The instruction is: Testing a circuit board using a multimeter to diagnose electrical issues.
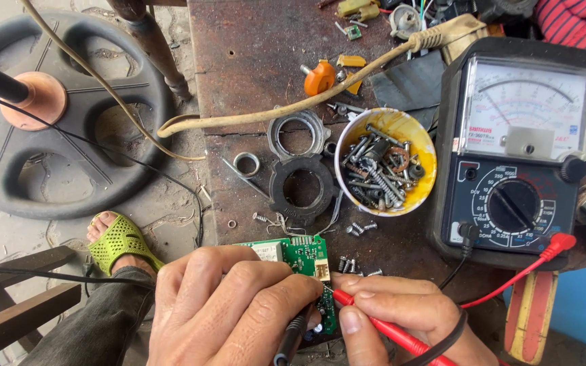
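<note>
My left hand (pixel 228 308) grips a black test probe (pixel 291 339) and covers most of a small green circuit board (pixel 310 257) at the near edge of a rusty metal table (pixel 252 61). My right hand (pixel 401 312) pinches a red test probe (pixel 374 318), its tip touching the board next to a white connector (pixel 321 270). Red and black leads run right to an analogue multimeter (pixel 520 149) with a needle dial and a rotary selector.
A yellow-rimmed bowl (pixel 386 163) of screws and bolts stands mid-table beside metal rings (pixel 298 135) and a black toothed ring (pixel 303 190). Loose screws lie near the board. A beige cord crosses the table. A black fan base (pixel 55 115) sits on the floor left, near my foot in a green sandal (pixel 116 240).
</note>
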